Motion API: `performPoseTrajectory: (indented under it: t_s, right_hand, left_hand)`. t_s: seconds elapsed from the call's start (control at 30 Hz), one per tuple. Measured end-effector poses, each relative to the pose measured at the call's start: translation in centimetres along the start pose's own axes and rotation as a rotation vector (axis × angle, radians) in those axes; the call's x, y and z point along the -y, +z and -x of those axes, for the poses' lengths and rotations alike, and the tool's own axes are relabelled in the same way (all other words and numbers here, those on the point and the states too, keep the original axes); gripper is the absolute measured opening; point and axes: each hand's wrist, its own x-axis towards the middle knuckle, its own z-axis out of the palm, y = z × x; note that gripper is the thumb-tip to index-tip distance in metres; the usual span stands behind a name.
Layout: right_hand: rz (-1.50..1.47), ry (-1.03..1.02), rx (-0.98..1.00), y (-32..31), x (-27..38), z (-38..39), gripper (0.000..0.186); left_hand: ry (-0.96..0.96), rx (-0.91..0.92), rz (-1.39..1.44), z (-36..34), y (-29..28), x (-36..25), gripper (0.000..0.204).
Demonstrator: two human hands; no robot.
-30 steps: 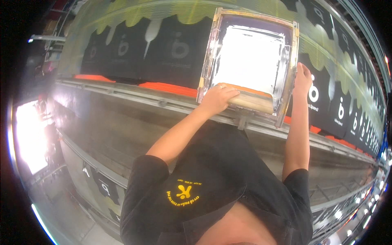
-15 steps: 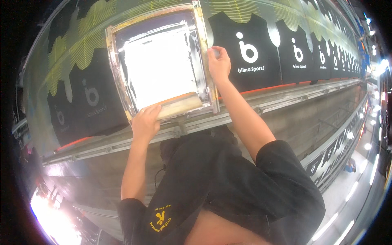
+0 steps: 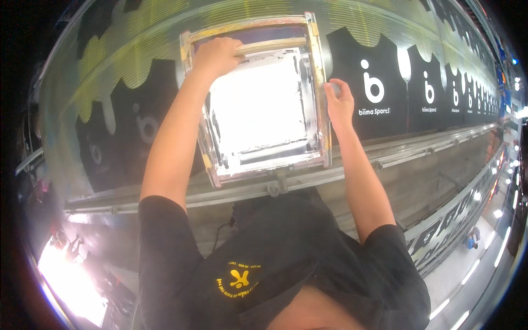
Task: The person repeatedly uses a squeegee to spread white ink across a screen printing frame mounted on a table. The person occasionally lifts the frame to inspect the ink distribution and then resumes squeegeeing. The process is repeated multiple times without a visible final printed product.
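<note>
Squeegee (image 3: 272, 45) in L fingers (image 3: 228, 48) nr frame (image 3: 316, 55) far edge; room nearside.

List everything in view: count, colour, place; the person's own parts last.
Rectangular screen frame: one, yellowish and stained, upper centre
Rectangular ink patch: one, white, inside the frame
Wooden squeegee bar: one, tan, across the frame's far end
Sleeveless fabric panels: many, black with pale prints, both sides of the frame
Striped flat table: one, yellowish, under the panels
Long metal rail: one, grey, along the table's near edge
Glaring light: one, white, lower left
Fabric shirt: one, black, bottom centre
Left grip: one, bare, on the squeegee
Right grip: one, bare, at the frame's right edge
</note>
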Motion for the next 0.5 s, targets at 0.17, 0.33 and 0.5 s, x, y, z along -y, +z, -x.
performPoseTrajectory:
  t_s: [0.17, 0.33, 0.5]
  right_hand:
    - [0.222, -0.444, -0.065, 3.6, 6.2, -1.8, 0.045]
    - [0.880, -0.840, 0.441, 9.7, 13.6, -7.5, 0.049]
    - [0.920, -0.840, 0.327, 9.7, 8.9, -4.6, 0.035]
  left_hand:
    - [0.043, 0.087, -0.057, 1.0, -1.5, 3.2, 0.038]
    - [0.009, 0.047, 0.006, -1.2, -0.1, 1.5, 0.038]
    - [-0.116, 0.012, 0.063, 2.6, 3.4, -0.9, 0.043]
